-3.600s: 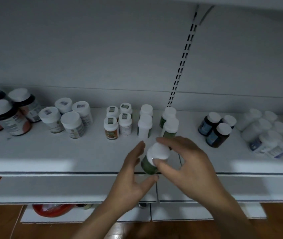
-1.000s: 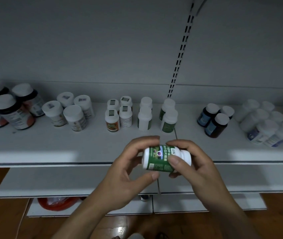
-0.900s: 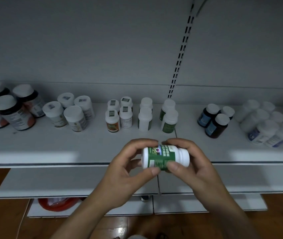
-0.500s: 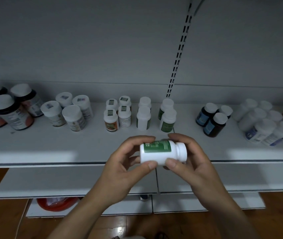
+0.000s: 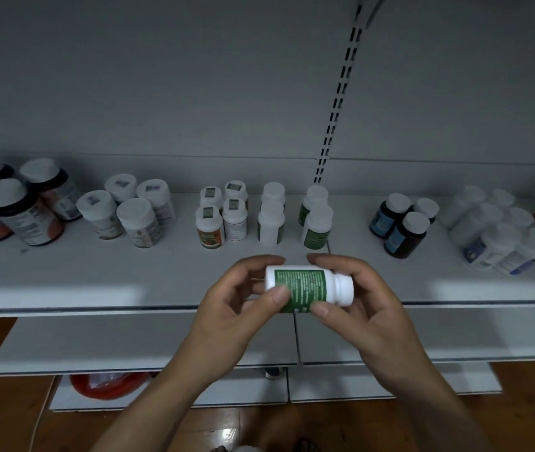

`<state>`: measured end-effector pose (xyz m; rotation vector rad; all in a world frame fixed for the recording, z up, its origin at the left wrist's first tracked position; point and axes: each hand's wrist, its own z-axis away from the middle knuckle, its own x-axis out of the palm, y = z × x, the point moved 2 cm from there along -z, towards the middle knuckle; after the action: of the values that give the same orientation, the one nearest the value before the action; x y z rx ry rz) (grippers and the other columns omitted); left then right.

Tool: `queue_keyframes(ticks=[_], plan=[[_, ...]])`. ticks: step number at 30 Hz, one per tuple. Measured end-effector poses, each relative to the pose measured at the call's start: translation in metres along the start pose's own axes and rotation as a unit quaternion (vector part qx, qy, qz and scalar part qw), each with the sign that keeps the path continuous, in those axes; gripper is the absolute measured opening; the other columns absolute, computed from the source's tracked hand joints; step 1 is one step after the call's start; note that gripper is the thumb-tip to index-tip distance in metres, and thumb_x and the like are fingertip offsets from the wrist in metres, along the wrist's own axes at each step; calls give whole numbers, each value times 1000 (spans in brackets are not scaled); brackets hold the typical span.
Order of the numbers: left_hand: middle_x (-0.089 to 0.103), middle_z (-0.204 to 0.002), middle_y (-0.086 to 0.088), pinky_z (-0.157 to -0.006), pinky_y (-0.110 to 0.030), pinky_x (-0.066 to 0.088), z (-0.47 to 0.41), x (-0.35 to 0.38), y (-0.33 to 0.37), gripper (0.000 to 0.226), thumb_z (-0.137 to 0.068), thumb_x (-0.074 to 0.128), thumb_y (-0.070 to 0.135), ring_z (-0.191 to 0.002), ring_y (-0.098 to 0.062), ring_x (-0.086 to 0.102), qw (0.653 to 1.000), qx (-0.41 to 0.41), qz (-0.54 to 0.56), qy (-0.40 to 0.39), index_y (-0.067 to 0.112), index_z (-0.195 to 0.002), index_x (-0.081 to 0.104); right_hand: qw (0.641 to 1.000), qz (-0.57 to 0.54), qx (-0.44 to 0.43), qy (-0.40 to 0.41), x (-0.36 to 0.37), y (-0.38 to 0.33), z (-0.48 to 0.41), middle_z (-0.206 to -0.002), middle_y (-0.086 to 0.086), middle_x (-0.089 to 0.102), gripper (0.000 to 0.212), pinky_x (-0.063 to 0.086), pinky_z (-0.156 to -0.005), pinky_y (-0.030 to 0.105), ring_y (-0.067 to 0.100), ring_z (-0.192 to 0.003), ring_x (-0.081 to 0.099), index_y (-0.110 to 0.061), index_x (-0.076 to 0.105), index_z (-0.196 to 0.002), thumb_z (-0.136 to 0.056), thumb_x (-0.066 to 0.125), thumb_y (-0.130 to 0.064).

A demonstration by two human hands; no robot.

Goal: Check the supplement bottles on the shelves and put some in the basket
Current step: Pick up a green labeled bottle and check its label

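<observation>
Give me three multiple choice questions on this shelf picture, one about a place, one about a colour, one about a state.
1. The dark blue-labelled bottles stand: A. at the far left; B. right of the green-labelled pair; C. on the floor.
2. The held bottle's label is: A. red; B. blue; C. green.
3. The held bottle lies: A. upright; B. sideways, cap right; C. upside down.
B: they stand further right on the shelf. C: its label shows green. B: left hand and right hand hold it level, cap rightward.
</observation>
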<state>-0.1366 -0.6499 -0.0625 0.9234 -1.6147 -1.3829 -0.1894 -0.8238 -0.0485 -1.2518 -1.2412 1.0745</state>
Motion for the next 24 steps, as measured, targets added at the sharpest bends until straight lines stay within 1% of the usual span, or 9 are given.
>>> queue_keyframes(ticks=[2, 4, 6, 10, 12, 14, 17, 20, 24], plan=[[67, -118, 3, -84, -23, 53, 1, 1, 1, 51, -76, 70, 37, -107, -16, 65, 1000, 0, -10, -26, 23, -124, 58, 1000, 5, 1, 22, 0, -1, -2, -107, -1, 69, 35, 56, -75, 25, 16, -94, 67, -22, 68, -108, -75, 72, -12], [61, -128, 1, -92, -28, 52, 4, 1, 1, 56, -80, 70, 24, -116, -22, 61, 998, 25, -19, -50, 18, -132, 51, 999, 0, 9, 42, -1, 0, -3, -101, -3, 70, 30, 55, -70, 24, 12, -90, 67, -23, 70, -105, -75, 72, -18], [63, -125, -4, -92, -28, 51, 2, 2, 1, 52, -80, 72, 18, -116, -25, 61, 999, 29, -9, -44, 16, -129, 55, 999, -11, 19, 41, -1, 0, -3, -102, -5, 69, 33, 55, -72, 22, 10, -92, 67, -28, 69, -108, -77, 70, -19], [72, -107, 1, -80, -20, 53, 0, 2, 0, 42, -77, 75, 26, -100, -12, 68, 1000, -3, 8, 3, 21, -116, 63, 1000, -4, 1, 4, -1, -1, 0, -109, -3, 66, 46, 54, -77, 24, 14, -97, 66, -19, 62, -120, -77, 70, -8], [69, -114, 3, -84, -23, 53, 1, 1, 0, 49, -76, 73, 34, -106, -14, 66, 1000, -8, -7, -19, 23, -123, 60, 1000, -9, -3, 22, 0, -1, 0, -106, -2, 68, 41, 55, -75, 24, 13, -94, 66, -18, 65, -114, -75, 71, -8], [64, -124, 1, -90, -28, 52, 2, 2, 0, 56, -79, 72, 27, -113, -21, 63, 999, 10, -12, -42, 21, -131, 54, 999, -17, 7, 44, 1, 1, -2, -101, -3, 70, 35, 56, -72, 23, 11, -91, 67, -22, 68, -108, -75, 71, -13], [67, -119, -3, -87, -27, 53, -1, 2, 0, 49, -77, 74, 23, -109, -22, 65, 999, 18, 9, -29, 20, -124, 60, 999, -15, 16, 30, 1, 1, -2, -105, -7, 69, 39, 55, -74, 22, 11, -95, 68, -23, 64, -115, -77, 69, -15], [72, -111, 0, -80, -21, 53, -1, 3, 0, 47, -72, 73, 34, -102, -15, 68, 1000, 0, 19, -5, 22, -117, 64, 1000, -19, -5, 3, 2, -1, 0, -110, -4, 67, 46, 54, -79, 23, 15, -100, 66, -15, 59, -121, -78, 68, -5], [64, -124, -1, -91, -28, 52, 1, 3, 1, 57, -78, 73, 27, -115, -22, 62, 999, 21, -6, -42, 20, -131, 54, 999, -10, 1, 45, 1, 0, -2, -104, -3, 70, 37, 56, -74, 24, 13, -94, 68, -19, 65, -111, -75, 71, -13]])
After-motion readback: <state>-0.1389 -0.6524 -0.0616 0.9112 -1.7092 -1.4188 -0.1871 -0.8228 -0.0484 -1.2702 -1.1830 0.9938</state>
